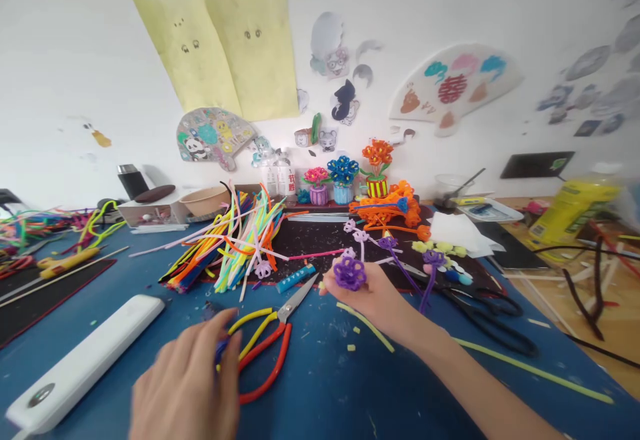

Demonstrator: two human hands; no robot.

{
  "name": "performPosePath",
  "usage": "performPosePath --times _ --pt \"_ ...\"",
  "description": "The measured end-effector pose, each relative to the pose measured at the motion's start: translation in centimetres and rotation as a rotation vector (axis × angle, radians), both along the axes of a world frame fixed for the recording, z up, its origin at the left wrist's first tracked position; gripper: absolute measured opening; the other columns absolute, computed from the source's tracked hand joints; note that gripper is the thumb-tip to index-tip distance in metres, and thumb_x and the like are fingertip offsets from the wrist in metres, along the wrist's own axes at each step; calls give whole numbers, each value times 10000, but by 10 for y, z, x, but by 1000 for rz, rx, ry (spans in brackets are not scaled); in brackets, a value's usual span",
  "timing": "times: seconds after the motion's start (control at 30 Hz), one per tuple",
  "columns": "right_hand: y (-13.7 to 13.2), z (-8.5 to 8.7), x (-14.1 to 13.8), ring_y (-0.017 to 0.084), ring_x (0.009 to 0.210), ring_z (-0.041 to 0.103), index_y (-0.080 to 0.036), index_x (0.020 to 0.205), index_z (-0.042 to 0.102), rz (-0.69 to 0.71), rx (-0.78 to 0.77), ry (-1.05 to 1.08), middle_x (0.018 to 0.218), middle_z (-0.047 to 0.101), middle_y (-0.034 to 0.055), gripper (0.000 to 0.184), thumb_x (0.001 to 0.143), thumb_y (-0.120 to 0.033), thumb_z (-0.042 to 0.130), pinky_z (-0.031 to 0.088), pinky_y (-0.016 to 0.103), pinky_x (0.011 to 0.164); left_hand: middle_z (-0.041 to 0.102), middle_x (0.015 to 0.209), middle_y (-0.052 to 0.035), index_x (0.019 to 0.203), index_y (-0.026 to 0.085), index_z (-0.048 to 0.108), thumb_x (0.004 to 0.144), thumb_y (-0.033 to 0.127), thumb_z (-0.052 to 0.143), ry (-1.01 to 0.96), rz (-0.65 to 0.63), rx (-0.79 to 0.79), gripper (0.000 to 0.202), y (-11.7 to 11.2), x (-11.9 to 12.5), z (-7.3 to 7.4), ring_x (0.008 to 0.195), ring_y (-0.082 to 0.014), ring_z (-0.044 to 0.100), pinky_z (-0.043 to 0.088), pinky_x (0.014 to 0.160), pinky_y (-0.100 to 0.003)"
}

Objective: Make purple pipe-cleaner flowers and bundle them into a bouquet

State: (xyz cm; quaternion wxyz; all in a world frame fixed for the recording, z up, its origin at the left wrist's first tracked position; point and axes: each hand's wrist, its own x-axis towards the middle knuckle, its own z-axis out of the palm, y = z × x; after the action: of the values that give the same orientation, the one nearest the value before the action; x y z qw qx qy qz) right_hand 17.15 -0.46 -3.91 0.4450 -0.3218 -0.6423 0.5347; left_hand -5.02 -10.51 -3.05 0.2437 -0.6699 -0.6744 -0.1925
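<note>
My right hand is closed around a purple pipe-cleaner flower, its looped head facing me. My left hand curls around a small tool with a blue part; most of it is hidden, so its kind cannot be made out. Just right of that hand lie scissors with red and yellow handles. Beneath my right hand is a short yellow-green pipe-cleaner piece. More purple flowers on stems rest beyond the right hand, beside black-handled scissors.
A bundle of coloured pipe cleaners lies at mid-left, near a blue tube. A white elongated device takes up the left. Potted pipe-cleaner flowers stand by the wall, with orange pieces before them. A yellow bottle is far right.
</note>
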Motion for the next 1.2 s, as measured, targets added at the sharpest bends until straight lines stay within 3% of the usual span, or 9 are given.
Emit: performPosePath --times 0.1,0.2,0.4,0.53,0.7,0.97,1.2 --pt "0 0 0 158 750 571 -167 787 643 -20 2 -7 781 631 16 217 815 -382 650 451 278 694 671 901 -20 1022 252 584 916 326 476 -206 -293 48 168 20 36 16 814 -196 614 423 726 -316" --pt "0 -1 -1 124 668 501 -168 733 586 -9 33 25 706 549 -17 266 802 -413 661 410 249 635 655 834 -5 930 237 607 905 281 508 -413 -452 -18 111 40 61 20 754 -160 601 441 678 -267" --pt "-1 3 -1 100 660 439 -173 739 561 13 49 51 703 492 -40 218 791 -341 689 377 223 625 646 764 1 874 213 628 883 250 531 -589 -490 -51 104 51 67 21 663 -137 559 438 621 -244" --pt "-2 5 0 104 655 454 -172 744 562 2 21 34 705 509 -35 203 807 -339 659 386 227 621 638 685 20 779 204 626 861 239 543 -651 -506 -79 121 53 65 26 589 -120 520 420 550 -220" --pt "0 6 0 111 655 481 -170 733 571 -35 7 29 697 531 -30 212 797 -354 656 412 242 641 634 672 22 796 201 630 848 226 544 -687 -533 -92 104 60 67 26 587 -117 518 432 551 -219" --pt "2 5 0 102 608 427 -172 698 543 -59 21 54 646 475 -41 287 797 -420 648 383 245 601 645 736 -4 826 195 623 868 198 519 -556 -560 -7 113 61 72 22 645 -128 555 439 600 -242" --pt "9 -2 1 133 645 457 -169 689 544 -224 36 1 660 498 -16 298 792 -435 629 401 259 589 636 790 -19 840 183 582 883 190 504 -476 -500 -68 89 75 77 12 730 -162 581 436 653 -280"
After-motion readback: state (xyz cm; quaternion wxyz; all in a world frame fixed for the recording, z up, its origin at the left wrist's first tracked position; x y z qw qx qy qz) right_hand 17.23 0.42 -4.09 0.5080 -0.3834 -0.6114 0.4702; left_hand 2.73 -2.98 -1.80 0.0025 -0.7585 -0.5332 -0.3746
